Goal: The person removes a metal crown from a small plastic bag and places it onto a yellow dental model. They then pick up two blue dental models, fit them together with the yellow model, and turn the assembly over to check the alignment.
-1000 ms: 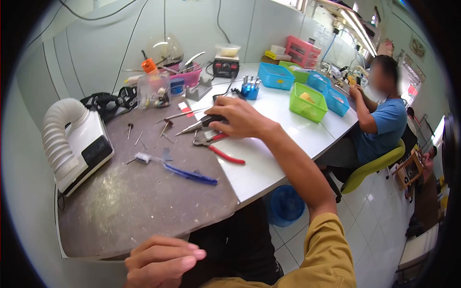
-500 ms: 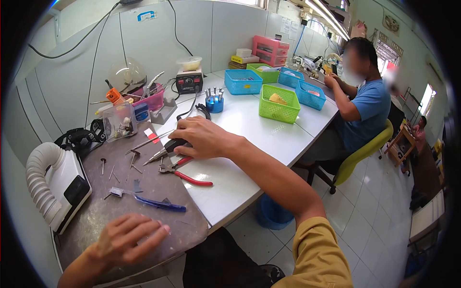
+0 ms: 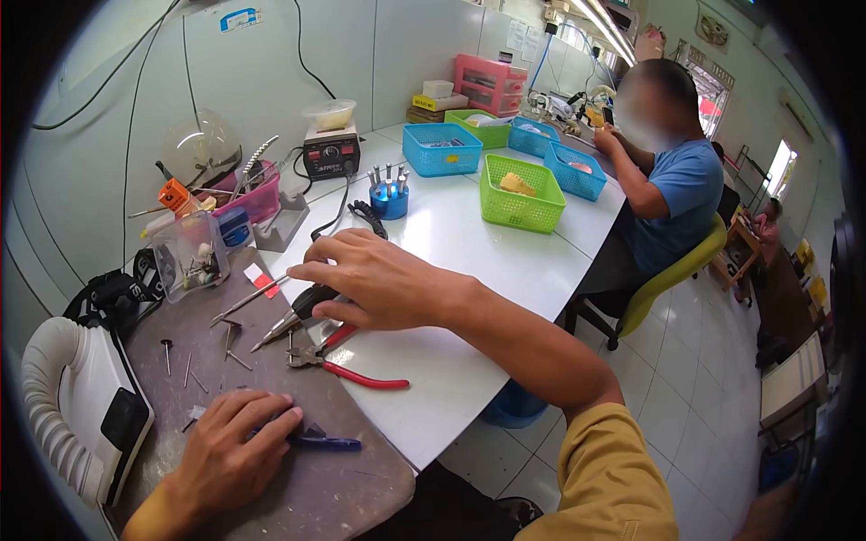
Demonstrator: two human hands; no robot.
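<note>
My left hand (image 3: 236,446) is curled over a blue toothbrush (image 3: 329,444) lying on the brown mat, covering its neck; the thumb is hidden. Its bristle head (image 3: 194,414) shows just past my knuckles. My right hand (image 3: 374,278) hovers with thumb and fingers apart over a dark-handled rotary handpiece (image 3: 308,302). Close to its index fingertip is the end of a thin metal tool (image 3: 248,300). Red-handled cutting pliers (image 3: 361,374) lie just below the right hand. Several small metal burs or pins, one of them with a round head (image 3: 167,344), are scattered on the mat.
At left stands a white device with a ribbed hose (image 3: 45,370). Behind are a clear box (image 3: 189,257), a pink basket (image 3: 257,203), a control unit (image 3: 331,153) and a blue bur holder (image 3: 389,200). Green (image 3: 521,207) and blue baskets stand farther right. A co-worker (image 3: 672,180) sits beyond.
My left hand has moved forward onto the toothbrush. The right hand has loosened from the handpiece, its fingers now spread towards the thin metal tool. The whole view has shifted slightly.
</note>
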